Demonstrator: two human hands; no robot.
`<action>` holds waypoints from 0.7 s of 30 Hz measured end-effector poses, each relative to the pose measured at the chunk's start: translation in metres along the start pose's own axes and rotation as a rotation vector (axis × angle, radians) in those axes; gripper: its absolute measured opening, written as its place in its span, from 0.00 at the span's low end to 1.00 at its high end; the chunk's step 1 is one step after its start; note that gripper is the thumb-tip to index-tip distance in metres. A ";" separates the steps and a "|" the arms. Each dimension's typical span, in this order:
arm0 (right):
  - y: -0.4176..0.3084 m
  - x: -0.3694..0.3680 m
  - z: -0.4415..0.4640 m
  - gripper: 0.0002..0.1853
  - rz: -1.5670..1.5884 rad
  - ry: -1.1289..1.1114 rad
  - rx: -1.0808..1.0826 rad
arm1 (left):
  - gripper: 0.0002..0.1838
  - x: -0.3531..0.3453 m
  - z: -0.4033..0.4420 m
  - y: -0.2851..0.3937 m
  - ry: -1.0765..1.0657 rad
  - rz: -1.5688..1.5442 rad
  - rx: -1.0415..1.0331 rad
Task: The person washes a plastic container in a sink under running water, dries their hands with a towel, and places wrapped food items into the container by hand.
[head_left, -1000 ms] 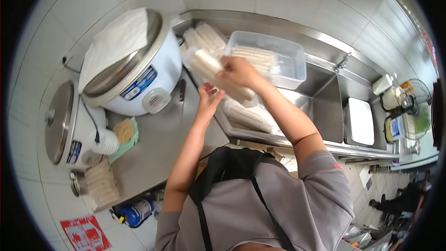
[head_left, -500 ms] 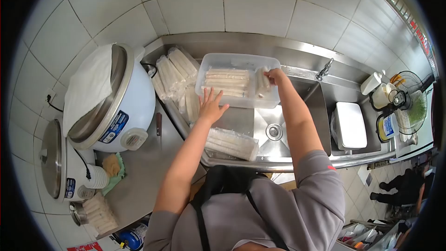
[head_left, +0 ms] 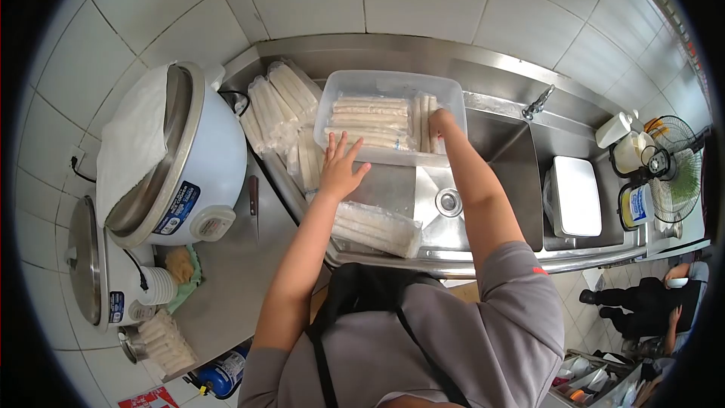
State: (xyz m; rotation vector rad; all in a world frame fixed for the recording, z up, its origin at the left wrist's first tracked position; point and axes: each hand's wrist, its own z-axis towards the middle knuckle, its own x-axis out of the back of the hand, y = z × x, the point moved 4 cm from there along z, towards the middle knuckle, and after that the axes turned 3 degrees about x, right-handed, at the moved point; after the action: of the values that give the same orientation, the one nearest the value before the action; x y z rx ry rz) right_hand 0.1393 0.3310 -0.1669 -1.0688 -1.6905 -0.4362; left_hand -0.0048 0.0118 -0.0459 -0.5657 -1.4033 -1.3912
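A clear plastic tub [head_left: 389, 81] stands over the sink with pale sticks in clear wrap [head_left: 370, 122] lying crosswise in it. At its right end a packet of pale sticks [head_left: 424, 121] stands lengthwise, and my right hand [head_left: 440, 122] reaches in against it, fingers partly hidden. My left hand [head_left: 342, 169] is spread at the tub's front wall, holding nothing. One wrapped packet [head_left: 376, 228] lies on the sink's front edge, below my left hand. More packets [head_left: 279, 106] are piled left of the tub.
Left are a large rice cooker [head_left: 204, 159] with a white cloth, a second cooker [head_left: 84, 261], a knife [head_left: 254, 196] and stacked cups [head_left: 157, 285]. At right are a faucet [head_left: 538, 102], a white-lidded container [head_left: 576, 196] and a fan [head_left: 668, 168]. Another person [head_left: 642, 306] stands beyond.
The packet in my right hand has gone from left of the tub into its right end. My left hand has moved to the tub's front wall. The view has shifted.
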 end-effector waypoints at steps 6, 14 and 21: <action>-0.024 0.005 -0.001 0.11 -0.054 0.117 -0.003 | 0.27 0.003 -0.002 0.003 0.007 -0.039 -0.025; -0.049 0.023 -0.063 0.14 0.458 -0.230 -0.330 | 0.27 0.004 -0.002 0.002 -0.012 -0.089 -0.015; -0.118 0.054 -0.051 0.16 0.047 0.410 0.345 | 0.29 0.006 -0.004 0.002 -0.045 -0.069 0.011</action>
State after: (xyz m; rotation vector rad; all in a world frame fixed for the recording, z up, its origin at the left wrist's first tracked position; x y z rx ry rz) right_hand 0.0684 0.2545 -0.0743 -0.7075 -1.3129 -0.2951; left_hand -0.0043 0.0063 -0.0406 -0.5486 -1.4779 -1.4320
